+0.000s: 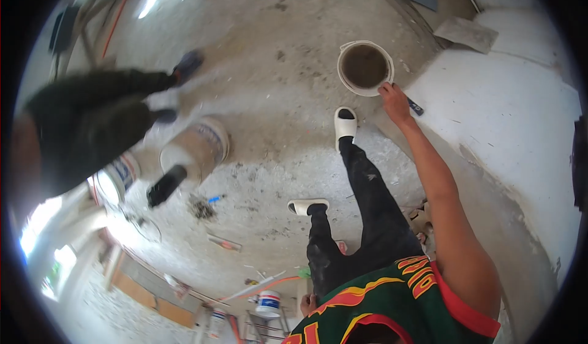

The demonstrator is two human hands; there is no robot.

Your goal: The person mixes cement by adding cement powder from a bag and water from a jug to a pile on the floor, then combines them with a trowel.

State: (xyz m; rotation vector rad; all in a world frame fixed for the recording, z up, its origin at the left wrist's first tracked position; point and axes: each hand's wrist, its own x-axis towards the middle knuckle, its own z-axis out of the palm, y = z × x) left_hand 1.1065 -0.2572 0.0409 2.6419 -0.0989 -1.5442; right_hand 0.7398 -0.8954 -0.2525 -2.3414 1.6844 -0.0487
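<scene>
A white bucket (345, 86) with a dark grey-brown content stands on the concrete floor, upper right of centre. My right hand (395, 103) is closed on its near rim, arm stretched out. Just beside that hand a short dark object (415, 106) with a pale mark shows; whether the hand touches it cannot be told. Low by my hip, my left hand (308, 305) is only partly visible, its fingers largely hidden. My feet, in white slides (345, 127), stand apart near the bucket.
At left, another person in dark trousers (92, 120) stands near a white bucket (214, 137) and a second white bucket (116, 179). Debris (201, 208) and a blue scrap (217, 199) lie on the floor. A white wall surface (490, 111) borders the right; a flat board (467, 33) lies there.
</scene>
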